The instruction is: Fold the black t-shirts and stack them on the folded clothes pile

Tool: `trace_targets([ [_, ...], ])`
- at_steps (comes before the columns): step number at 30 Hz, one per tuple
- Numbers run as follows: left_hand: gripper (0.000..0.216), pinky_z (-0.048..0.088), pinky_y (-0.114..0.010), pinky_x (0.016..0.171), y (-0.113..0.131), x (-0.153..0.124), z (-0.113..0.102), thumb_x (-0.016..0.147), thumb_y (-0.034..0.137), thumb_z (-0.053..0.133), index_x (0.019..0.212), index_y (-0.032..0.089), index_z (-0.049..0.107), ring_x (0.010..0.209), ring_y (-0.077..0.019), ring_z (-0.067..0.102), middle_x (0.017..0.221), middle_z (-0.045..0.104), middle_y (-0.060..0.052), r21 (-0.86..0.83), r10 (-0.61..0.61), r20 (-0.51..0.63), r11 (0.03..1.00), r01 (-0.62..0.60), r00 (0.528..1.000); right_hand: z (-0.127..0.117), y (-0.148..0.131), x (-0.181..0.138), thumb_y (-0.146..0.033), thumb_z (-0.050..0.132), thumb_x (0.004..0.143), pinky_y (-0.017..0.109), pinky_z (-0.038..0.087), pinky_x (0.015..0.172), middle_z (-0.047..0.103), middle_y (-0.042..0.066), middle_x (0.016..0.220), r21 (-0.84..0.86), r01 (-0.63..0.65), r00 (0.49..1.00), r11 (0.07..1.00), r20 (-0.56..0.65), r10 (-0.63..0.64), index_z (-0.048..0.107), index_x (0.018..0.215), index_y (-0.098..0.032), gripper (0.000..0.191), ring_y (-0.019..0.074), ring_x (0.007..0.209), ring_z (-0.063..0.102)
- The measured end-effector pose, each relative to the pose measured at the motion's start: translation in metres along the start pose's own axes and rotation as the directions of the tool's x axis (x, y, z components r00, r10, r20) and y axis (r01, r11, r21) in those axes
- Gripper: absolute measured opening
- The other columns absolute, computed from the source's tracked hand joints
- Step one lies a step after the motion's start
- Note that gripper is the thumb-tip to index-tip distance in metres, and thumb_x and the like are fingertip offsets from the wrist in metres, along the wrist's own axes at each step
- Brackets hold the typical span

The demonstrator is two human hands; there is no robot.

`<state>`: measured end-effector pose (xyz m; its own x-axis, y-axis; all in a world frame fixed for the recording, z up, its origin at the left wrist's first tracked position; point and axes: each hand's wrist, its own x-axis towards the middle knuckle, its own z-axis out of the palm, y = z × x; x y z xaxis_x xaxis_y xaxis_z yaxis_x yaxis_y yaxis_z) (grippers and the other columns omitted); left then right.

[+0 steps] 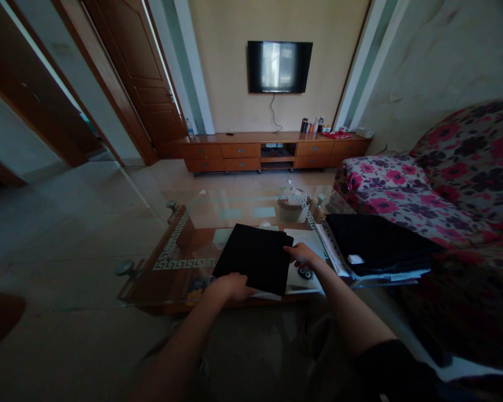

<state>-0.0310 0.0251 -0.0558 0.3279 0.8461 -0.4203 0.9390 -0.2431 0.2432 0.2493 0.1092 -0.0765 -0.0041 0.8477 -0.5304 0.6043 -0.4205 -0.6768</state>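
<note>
A folded black garment (254, 257), squarish and flat, is held over the glass coffee table (201, 223). My left hand (233, 287) grips its near left edge, the fingers partly hidden beneath it. At the upper right corner, my right hand (304, 254) pinches the fabric between thumb and fingers. White sheets (295, 286) show under and beside the garment, and a small dark round item (305, 272) is just below my right hand. To the right lies a stack of folded dark cloth (377, 240) with a white label, on top of lighter layers.
A floral sofa (402, 173) borders the table on the right. Behind the table is a small bin (291, 209). Along the far wall runs a low wooden cabinet (241, 151) with bottles (314, 124) on it, below a television (279, 67). Metal-capped posts (126, 268) stick out at the table's left side.
</note>
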Motion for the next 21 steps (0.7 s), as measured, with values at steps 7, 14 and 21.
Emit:
trace_targets([
  [7,0.056,0.049,-0.030,0.075,0.000,-0.005,-0.038,0.099,0.057,0.034,0.090,0.019,0.074,0.077,-0.0201,0.068,0.084,0.074,-0.008,-0.196,0.190,-0.182,0.954,-0.225,0.965,0.000,-0.003,0.000,-0.038,0.061,0.091,0.020,0.041,0.044,0.073,0.009,0.072,-0.199,0.006,1.000,0.980,-0.018,-0.010,0.069,0.082,-0.012,0.029,0.0109,0.047,0.057],
  [14,0.056,0.024,-0.046,0.121,-0.041,0.038,0.005,0.100,0.047,0.038,0.150,0.025,0.046,0.152,-0.0274,0.026,0.163,0.035,-0.009,0.077,0.146,-0.552,0.989,-0.124,0.821,-0.002,-0.005,0.005,-0.035,0.066,0.081,0.024,0.049,0.058,0.076,0.013,0.080,-0.363,-0.034,0.991,0.931,-0.130,-0.015,0.073,0.091,-0.011,0.027,0.0189,0.066,0.070],
  [21,0.068,0.033,-0.054,0.111,-0.022,0.027,0.017,0.094,0.066,0.040,0.146,0.025,0.050,0.140,-0.0389,0.041,0.152,0.047,-0.017,0.112,0.012,-0.388,0.993,0.034,0.922,-0.011,-0.011,-0.002,-0.040,0.066,0.080,0.037,0.053,0.086,0.073,0.022,0.108,-0.439,-0.098,0.977,0.893,-0.213,0.002,0.071,0.111,-0.010,0.044,0.0325,0.105,0.069],
])
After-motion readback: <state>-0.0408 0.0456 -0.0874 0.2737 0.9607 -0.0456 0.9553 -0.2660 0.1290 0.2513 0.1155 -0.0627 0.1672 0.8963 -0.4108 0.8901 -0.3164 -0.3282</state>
